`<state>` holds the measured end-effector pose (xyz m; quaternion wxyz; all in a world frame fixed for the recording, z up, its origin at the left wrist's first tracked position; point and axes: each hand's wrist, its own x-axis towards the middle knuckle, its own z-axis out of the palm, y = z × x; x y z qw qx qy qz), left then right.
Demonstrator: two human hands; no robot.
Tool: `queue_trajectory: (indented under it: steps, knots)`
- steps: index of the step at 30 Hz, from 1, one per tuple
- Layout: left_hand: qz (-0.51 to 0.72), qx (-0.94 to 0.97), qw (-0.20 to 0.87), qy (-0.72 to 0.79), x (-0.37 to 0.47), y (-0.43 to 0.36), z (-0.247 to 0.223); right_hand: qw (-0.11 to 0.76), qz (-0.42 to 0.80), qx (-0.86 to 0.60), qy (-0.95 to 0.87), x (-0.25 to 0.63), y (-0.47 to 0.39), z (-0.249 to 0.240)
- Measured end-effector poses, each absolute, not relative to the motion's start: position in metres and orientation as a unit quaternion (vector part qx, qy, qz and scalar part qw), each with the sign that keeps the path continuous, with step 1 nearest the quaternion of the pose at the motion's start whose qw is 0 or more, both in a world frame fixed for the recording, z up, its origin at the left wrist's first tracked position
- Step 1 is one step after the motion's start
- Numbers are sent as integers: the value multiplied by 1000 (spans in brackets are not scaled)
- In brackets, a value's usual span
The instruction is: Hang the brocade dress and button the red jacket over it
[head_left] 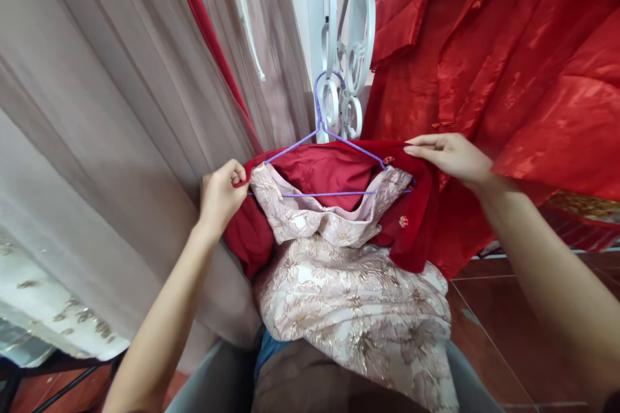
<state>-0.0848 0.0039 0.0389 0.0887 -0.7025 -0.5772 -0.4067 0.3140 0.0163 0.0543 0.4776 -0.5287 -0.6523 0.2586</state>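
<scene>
A purple hanger [320, 121] hooks onto a white scrollwork metal stand. From it hangs a pale pink brocade dress [358, 300] with shoulder straps and a gold floral pattern, its skirt draped over my lap. Behind the dress's top lies a dark red velvet jacket [416, 206] with small flower-like fastenings. My left hand [220, 193] pinches the jacket's edge at the left shoulder. On the other side, my right hand [450, 153] holds the jacket's upper edge between thumb and fingers. Part of the jacket is hidden behind the dress.
The white scrollwork stand [356, 64] rises behind the hanger. Bright red satin garments [513, 77] hang at the right, and a greyish-pink curtain [145, 77] fills the left. White embroidered fabric [58, 303] lies at lower left. Reddish floor tiles [504, 329] show below.
</scene>
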Motion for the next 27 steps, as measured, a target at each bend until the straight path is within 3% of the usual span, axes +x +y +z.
queue_trajectory:
  steps: [3, 7, 9, 12, 15, 18, 23, 27]
  knots:
    - [-407, -719, 31, -563, -76, 5, 30, 458, 271, -523, -666, 314, 14, 52]
    - [-468, -689, -163, -529, -72, 5, 44, 442, 50, -582, -681, 302, -3, 61]
    - [-515, -645, -220, -520, -72, -1, 57, 424, 0, -599, -680, 294, -12, 64]
    - [-561, -622, -251, -484, -70, -12, 68, 389, 101, -591, -699, 288, -15, 59]
    - [-524, -681, -252, -446, -63, -14, 61, 369, 222, -560, -707, 293, -7, 44]
    - [-447, -743, -187, -462, -53, -5, 47, 381, 192, -580, -694, 297, 1, 31]
    - [-505, -697, 131, -492, -41, 16, 41, 461, -51, -552, -693, 271, -21, 25]
    - [-403, -753, 130, -504, -36, 25, 42, 462, -125, -523, -705, 248, -34, 24]
